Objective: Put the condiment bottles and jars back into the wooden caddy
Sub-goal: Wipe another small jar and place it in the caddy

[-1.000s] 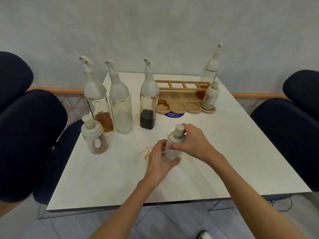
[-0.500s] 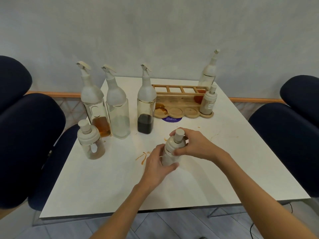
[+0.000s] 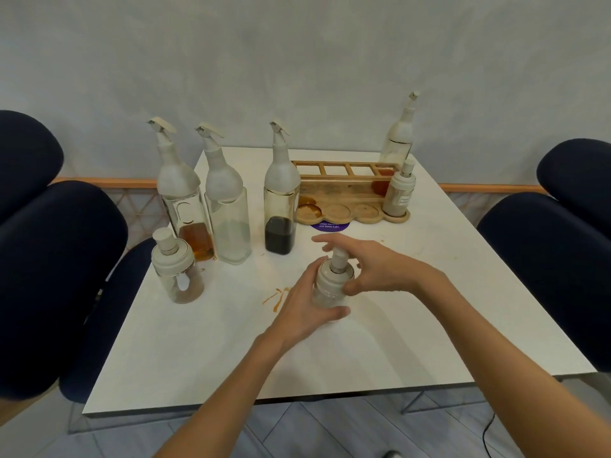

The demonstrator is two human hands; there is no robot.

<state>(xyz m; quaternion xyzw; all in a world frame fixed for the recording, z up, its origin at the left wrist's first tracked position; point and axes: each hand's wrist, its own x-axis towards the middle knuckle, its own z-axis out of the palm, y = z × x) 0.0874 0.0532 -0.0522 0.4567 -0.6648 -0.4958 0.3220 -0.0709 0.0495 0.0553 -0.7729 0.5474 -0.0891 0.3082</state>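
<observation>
Jar (image 3: 332, 285), small, glass, probably light, slick and breakable, at mid-table in front of the caddy (image 3: 350, 200): your left hand (image 3: 305, 309) wraps its body, your right hand (image 3: 373, 269) cups the lid, thumb on the rim, so carry it by the body.

This looks like the dining area of a casual eatery or canteen. A white table (image 3: 429, 325) stands against a plain grey wall (image 3: 297, 61) with a wooden rail (image 3: 105, 182), and dark blue padded chairs (image 3: 49, 276) flank it. On the table are shared condiments: tall spouted bottles (image 3: 180, 193) with amber and dark liquids, lidded jars (image 3: 177, 269), and a stained wooden caddy (image 3: 337, 188). A round purple sticker (image 3: 329, 225) (printed upside down from here, partly legible, with the word "clean") and an orange sauce smear (image 3: 276, 294) suit a public table.
</observation>
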